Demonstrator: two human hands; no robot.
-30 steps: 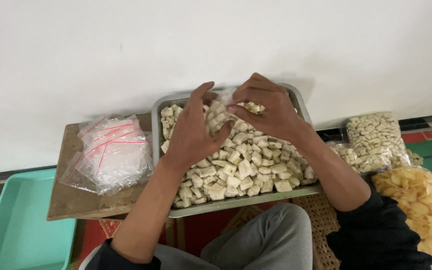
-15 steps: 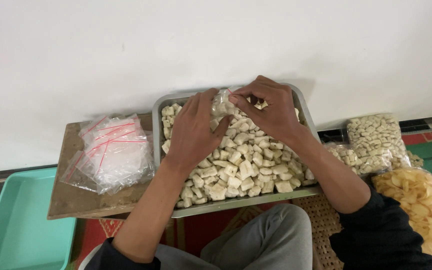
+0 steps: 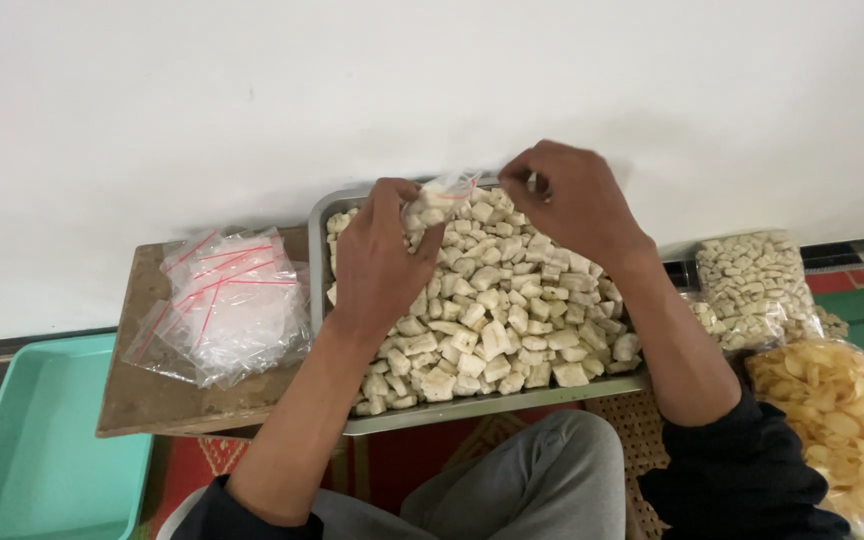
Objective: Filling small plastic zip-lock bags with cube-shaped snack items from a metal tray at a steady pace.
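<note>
Small filled bag [image 3: 439,200], light, soft, likely slippery; best held at top edge. Left hand [image 3: 377,262] fingers pinching it; right hand [image 3: 570,205] pinching its top over tray [image 3: 319,215].

Left hand [image 3: 380,262] and right hand [image 3: 567,200] raised close together (fingers pinched), forearms angled inward.

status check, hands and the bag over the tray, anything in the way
Left hand grips small filled bag above metal tray. Right hand pinches the bag's red-striped top. Tray full of pale snack pieces. Nothing blocking the hands.
</note>
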